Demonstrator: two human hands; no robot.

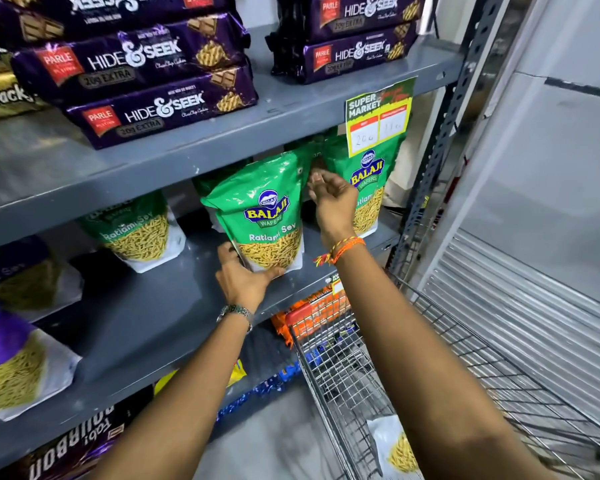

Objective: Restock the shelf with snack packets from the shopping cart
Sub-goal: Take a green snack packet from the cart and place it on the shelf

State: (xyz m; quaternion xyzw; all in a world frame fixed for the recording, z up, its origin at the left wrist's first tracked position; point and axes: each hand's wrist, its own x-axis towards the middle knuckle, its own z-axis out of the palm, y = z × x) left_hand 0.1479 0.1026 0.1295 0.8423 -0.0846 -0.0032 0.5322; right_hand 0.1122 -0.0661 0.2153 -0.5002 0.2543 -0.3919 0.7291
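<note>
A green Balaji Ratlami Sev packet [262,213] stands upright on the grey middle shelf [160,306]. My left hand [245,280] grips its bottom left corner. My right hand [331,202] hovers at its upper right edge, fingers curled and apart, holding nothing; whether they touch the packet I cannot tell. Another green packet [369,188] stands just right of my right hand, and a third [139,230] stands further left. The wire shopping cart [430,368] is at the lower right, with one snack packet [397,448] lying in it.
Purple Hide & Seek biscuit packs [146,84] are stacked on the upper shelf. A supermarket price tag [378,116] hangs from that shelf's edge. Purple sev packets [11,358] sit at the left. Orange packs [312,306] lie below, beside the cart. The rack's upright post [440,140] stands right.
</note>
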